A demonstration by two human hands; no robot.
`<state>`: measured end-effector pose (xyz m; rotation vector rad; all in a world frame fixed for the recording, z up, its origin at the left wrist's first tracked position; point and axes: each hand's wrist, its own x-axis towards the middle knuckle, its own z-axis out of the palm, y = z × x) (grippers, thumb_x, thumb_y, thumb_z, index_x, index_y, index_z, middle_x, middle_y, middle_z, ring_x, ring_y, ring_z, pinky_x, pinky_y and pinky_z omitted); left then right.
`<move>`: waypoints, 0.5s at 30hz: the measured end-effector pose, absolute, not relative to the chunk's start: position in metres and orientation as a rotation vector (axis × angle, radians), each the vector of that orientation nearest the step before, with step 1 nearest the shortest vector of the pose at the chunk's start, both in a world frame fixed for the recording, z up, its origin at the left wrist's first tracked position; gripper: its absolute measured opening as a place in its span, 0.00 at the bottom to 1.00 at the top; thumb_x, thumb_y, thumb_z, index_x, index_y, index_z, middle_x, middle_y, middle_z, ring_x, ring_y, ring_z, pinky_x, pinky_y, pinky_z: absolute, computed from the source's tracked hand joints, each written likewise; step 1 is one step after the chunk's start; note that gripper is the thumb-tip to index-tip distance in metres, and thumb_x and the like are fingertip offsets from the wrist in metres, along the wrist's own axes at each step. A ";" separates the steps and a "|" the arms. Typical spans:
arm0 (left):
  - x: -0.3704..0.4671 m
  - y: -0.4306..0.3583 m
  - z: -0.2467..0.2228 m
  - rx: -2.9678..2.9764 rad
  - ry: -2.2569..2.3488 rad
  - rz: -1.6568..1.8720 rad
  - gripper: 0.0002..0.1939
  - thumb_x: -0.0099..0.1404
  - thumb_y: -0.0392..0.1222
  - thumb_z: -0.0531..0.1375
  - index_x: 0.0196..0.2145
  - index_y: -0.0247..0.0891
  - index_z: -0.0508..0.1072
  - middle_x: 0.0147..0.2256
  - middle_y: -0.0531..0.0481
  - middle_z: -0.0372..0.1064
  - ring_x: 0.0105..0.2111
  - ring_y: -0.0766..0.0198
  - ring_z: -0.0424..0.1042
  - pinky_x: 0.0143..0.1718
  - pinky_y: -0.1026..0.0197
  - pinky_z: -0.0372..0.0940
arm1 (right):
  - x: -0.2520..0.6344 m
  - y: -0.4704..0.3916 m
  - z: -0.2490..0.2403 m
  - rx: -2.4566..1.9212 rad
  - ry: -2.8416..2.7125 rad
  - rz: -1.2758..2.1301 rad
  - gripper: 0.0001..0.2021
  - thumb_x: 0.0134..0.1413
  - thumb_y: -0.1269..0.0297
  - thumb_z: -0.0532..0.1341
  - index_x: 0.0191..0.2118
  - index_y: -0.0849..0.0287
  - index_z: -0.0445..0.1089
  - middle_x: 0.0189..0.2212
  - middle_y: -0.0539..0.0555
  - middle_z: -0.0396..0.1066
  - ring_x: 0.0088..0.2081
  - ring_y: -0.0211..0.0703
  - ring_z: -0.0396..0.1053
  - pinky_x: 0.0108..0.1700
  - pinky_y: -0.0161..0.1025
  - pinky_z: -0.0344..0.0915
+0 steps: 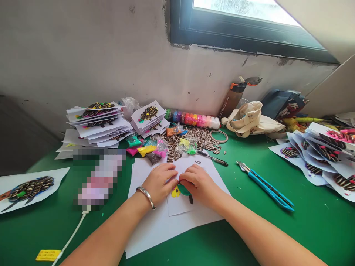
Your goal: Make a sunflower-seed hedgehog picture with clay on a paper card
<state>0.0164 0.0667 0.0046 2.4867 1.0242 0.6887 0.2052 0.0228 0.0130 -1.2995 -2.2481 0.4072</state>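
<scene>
A small white sheet (177,210) lies on larger white paper (151,229). On it is a figure with a flat green clay body (184,190), a yellow clay piece (175,191) with a dark dot, and a dark seed (191,199) at its lower edge. My left hand (160,183), wearing a silver bangle (146,197), rests on the paper with fingers extended, fingertips beside the yellow piece. Over the green body's upper edge, my right hand (200,186) has its fingers curled and pinched together. Whatever is between them is hidden.
Behind the hands are loose striped sunflower seeds (194,138), bagged clay (146,149) and a black pen (213,158). A blue utility knife (266,186) lies right, its blade showing. Stacked seed pictures (104,129) stand back left, more (318,155) far right. A white cable (72,232) runs front left.
</scene>
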 end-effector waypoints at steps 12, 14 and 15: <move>0.017 0.068 0.002 2.502 1.019 0.686 0.10 0.59 0.37 0.58 0.39 0.42 0.76 0.45 0.46 0.71 0.45 0.56 0.70 0.48 0.53 0.66 | 0.203 0.023 0.011 -1.294 -2.244 0.398 0.09 0.58 0.72 0.56 0.30 0.56 0.72 0.26 0.52 0.68 0.33 0.41 0.60 0.36 0.37 0.56; 0.017 0.068 0.003 2.490 1.028 0.669 0.10 0.59 0.38 0.58 0.39 0.42 0.76 0.46 0.47 0.71 0.45 0.57 0.70 0.48 0.54 0.66 | 0.206 0.023 0.011 -1.297 -2.214 0.401 0.07 0.57 0.72 0.57 0.33 0.56 0.72 0.28 0.53 0.69 0.34 0.42 0.61 0.37 0.38 0.57; 0.017 0.068 0.003 2.484 1.030 0.662 0.10 0.59 0.38 0.58 0.39 0.42 0.76 0.46 0.46 0.71 0.45 0.57 0.70 0.48 0.54 0.66 | 0.208 0.022 0.011 -1.305 -2.190 0.400 0.05 0.56 0.71 0.58 0.34 0.56 0.72 0.29 0.53 0.69 0.35 0.42 0.62 0.38 0.39 0.57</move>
